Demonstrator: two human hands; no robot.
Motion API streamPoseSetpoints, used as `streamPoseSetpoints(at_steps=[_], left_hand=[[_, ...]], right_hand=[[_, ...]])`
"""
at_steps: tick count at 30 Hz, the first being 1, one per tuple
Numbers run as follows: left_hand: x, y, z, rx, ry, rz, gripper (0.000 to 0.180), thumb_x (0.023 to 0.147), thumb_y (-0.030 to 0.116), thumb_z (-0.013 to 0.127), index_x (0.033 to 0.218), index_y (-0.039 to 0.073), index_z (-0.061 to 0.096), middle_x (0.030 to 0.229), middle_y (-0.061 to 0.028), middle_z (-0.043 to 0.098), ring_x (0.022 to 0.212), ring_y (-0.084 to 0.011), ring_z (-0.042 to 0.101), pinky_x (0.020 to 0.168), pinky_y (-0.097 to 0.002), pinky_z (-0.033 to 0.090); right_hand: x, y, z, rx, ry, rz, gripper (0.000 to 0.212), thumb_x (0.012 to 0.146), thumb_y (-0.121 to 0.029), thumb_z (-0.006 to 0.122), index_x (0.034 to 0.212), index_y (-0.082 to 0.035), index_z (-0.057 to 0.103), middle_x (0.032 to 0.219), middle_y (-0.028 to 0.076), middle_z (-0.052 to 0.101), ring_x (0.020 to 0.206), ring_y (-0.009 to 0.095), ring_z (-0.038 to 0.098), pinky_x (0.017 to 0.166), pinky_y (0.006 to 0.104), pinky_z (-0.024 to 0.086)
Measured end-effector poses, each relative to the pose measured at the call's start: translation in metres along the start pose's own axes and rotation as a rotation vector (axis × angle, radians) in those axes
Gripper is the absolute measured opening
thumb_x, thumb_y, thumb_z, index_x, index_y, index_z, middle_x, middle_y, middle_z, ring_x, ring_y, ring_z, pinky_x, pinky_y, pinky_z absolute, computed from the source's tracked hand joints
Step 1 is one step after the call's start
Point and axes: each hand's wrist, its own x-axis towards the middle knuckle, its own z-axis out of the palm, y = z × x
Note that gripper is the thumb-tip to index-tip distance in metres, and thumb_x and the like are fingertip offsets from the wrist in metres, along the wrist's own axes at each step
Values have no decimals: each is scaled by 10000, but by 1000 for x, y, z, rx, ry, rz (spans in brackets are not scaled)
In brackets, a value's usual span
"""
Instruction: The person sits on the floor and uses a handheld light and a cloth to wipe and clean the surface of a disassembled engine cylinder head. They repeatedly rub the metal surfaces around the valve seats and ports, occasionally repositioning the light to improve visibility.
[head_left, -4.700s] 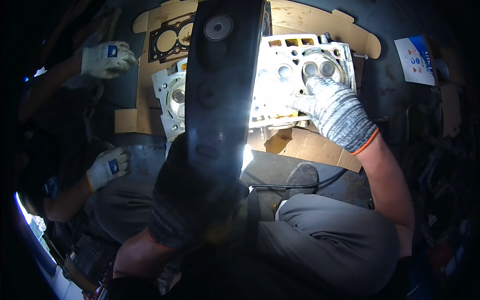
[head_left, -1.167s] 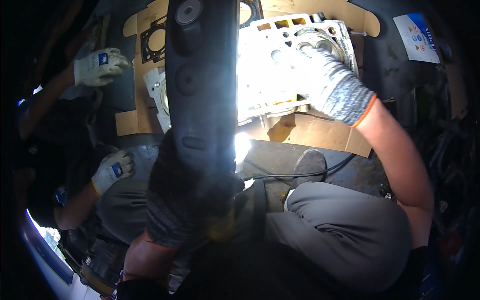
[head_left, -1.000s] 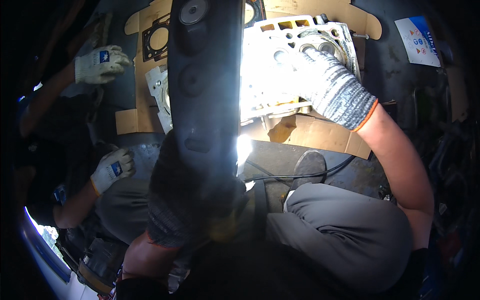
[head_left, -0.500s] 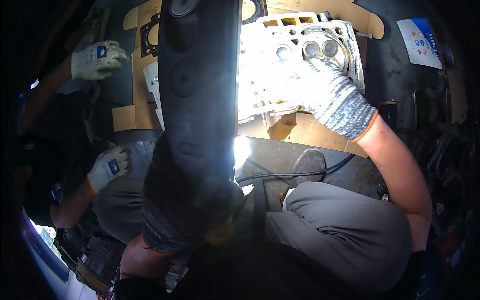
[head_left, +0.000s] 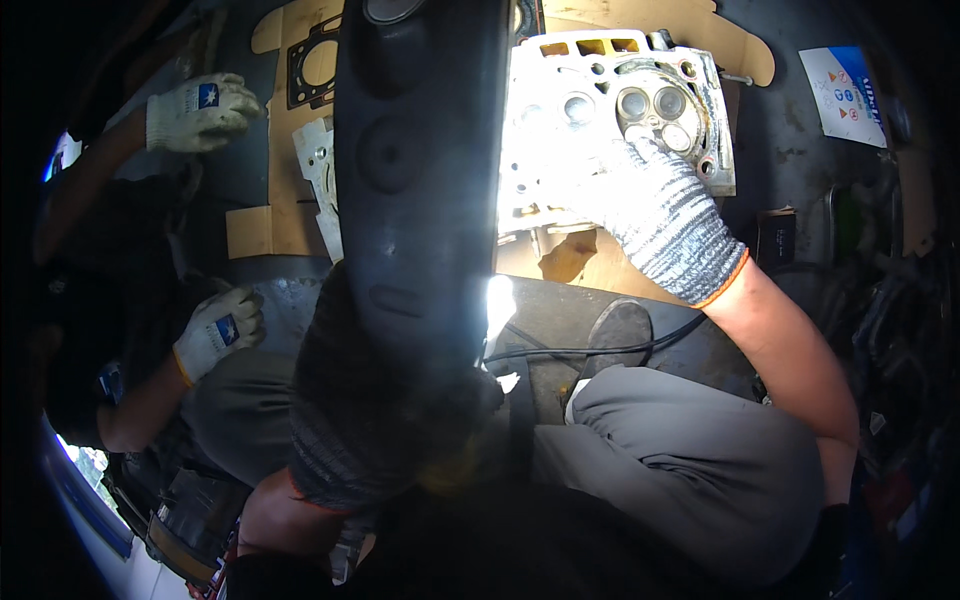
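Observation:
A metal cylinder head lies on cardboard, its round valves facing up and its left part washed out by glare. My right hand, in a grey-and-white knit glove with an orange cuff, rests over it. Its fingertips touch the face beside the valves; the fingers look stretched out, though glare blurs them. Close to the camera, a long black work light stands upright in view and shines to the right. My left hand, gloved and in shadow, grips its lower end; the fingers are mostly hidden.
At left are a co-worker's two white-gloved hands, apart from the metal. A dark head gasket and a flat metal part lie on the cardboard. A black cable crosses the floor near a shoe. A printed sheet lies far right.
The work light has shifted slightly right with my left hand. My right hand has slid a little left and nearer across the cylinder head, uncovering another valve.

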Motion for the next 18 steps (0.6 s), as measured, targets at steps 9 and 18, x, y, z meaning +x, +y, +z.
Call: streamPoseSetpoints(at_steps=[9, 18], left_hand=[[-2, -1, 1, 28, 45, 14, 590, 785, 334, 772, 1316, 116, 633, 1328, -194, 570, 1151, -418, 592, 899, -513, 564], [-7, -4, -6, 32, -71, -1, 613, 758, 390, 802, 1299, 144, 650, 1333, -201, 565, 1139, -431, 588, 869, -528, 567]], right_hand=[[8, -21, 4, 33, -13, 46, 342, 968, -123, 582, 1283, -131, 716, 1196, 139, 696, 1110, 321, 647, 1015, 426, 521], [-8, -24, 4, 158, 0, 66, 394, 960, -107, 594, 1344, -116, 682, 1222, 176, 673, 1101, 342, 662, 973, 441, 550]])
